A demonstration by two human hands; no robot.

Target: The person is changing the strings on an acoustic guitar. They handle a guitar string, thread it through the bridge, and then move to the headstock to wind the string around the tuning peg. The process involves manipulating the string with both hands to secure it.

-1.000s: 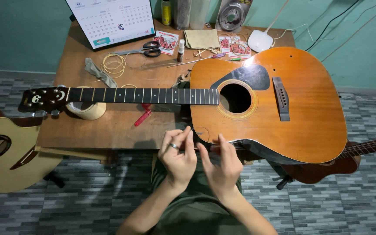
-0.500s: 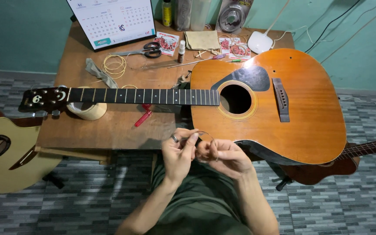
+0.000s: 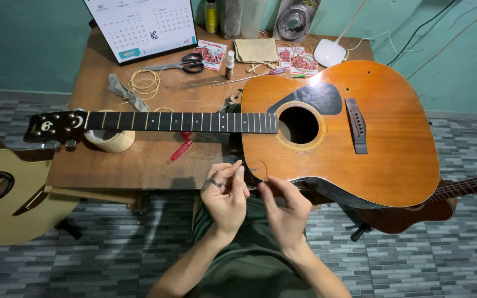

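- Left hand raised just below the near counter edge, ring on 1 finger, fingertips pinched on a thin wire string.
- Right hand close beside it, apart by a small gap, fingertips also pinched on the same string.
- String curled into a small loop between and just above both hands, lying in view over the lower edge of the orange acoustic guitar.
- Guitar flat on the wooden counter, face up, body to the right and overhanging the counter edge, neck running left, dark headstock past the counter's left edge, no strings visible along the neck.
- Roll of tape under the neck near the headstock; red clip-like tool just below the neck's middle.
- Farther back on the counter: coiled wire, grey rag, scissors, small bottle, folded cloth, several red-printed packets.
- Desk calendar upright at the back left, white lamp base at the back right.
- Pale guitar on the tiled floor to the left, dark red guitar partly under the orange one on the right.
- Green trousers beneath both forearms.
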